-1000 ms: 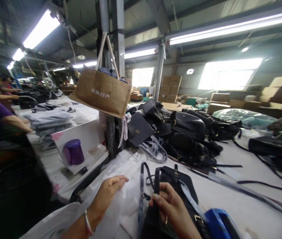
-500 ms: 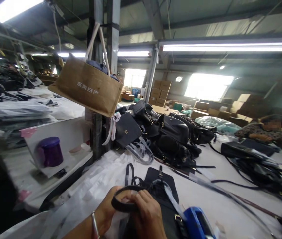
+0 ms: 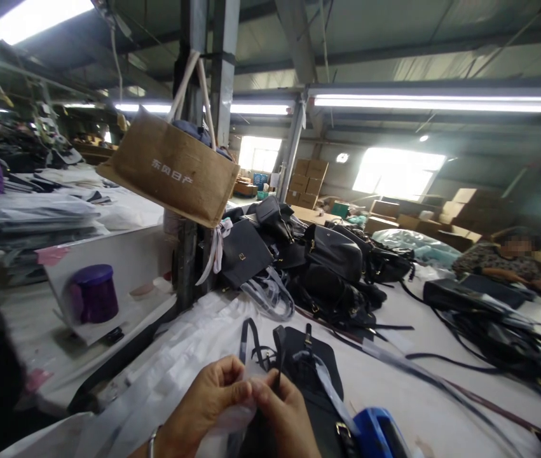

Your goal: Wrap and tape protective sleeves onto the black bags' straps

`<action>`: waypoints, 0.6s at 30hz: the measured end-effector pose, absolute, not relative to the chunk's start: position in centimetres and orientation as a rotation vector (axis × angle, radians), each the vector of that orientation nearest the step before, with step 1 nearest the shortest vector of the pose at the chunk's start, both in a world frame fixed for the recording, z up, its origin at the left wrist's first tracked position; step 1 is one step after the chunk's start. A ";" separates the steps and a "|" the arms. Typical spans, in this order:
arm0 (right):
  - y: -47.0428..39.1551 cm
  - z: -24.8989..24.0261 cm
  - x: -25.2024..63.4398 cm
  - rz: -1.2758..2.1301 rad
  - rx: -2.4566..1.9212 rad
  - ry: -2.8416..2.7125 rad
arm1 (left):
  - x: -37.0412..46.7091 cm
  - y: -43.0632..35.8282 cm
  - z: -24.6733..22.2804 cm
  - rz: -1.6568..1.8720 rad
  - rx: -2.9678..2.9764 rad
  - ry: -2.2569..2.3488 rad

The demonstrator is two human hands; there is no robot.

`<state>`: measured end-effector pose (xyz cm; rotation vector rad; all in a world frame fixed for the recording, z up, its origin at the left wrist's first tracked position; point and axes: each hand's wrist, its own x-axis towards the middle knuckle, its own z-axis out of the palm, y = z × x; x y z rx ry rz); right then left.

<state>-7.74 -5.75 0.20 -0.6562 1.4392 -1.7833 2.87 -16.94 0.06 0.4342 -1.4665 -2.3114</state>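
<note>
My left hand [image 3: 210, 404] is closed, its thumb and forefinger pinching thin translucent plastic film [image 3: 232, 416]. Touching it fingertip to fingertip, my right hand [image 3: 287, 416] is closed too, and a black strap [image 3: 278, 350] stands up from between its fingers. Whether the right fingertips also grip the film is hard to see. Below and beyond the hands lies a black bag [image 3: 315, 397] with its flap laid away from me and a plastic-wrapped strap across it. Another thin strap loop [image 3: 249, 334] rises behind the fingers. Both hands hide part of the bag.
White wrapping sheets [image 3: 179, 343] lie left of the hands. A blue object [image 3: 377, 432] sits at the bag's right. Black bags [image 3: 337, 248] are heaped ahead near a post [image 3: 189, 267] with a hanging brown tote [image 3: 170, 172]. A person [image 3: 503, 261] sits at far right.
The black strap, earlier bent in a loop across both hands, now stands up by my right hand. My left hand has let go of it and pinches plastic film.
</note>
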 end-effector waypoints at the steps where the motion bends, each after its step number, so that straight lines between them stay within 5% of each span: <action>1: -5.7 -0.1 -7.7 -1.767 -0.658 1.408 | 2.9 -17.0 0.0 -2.307 0.441 -1.461; 8: -5.3 -1.9 -8.1 -1.693 -0.640 1.312 | 4.0 -16.7 0.9 -2.192 0.447 -1.656; 18: -3.6 4.7 -9.0 -1.908 -0.586 1.193 | 5.6 -17.8 -0.1 -1.826 0.524 -1.942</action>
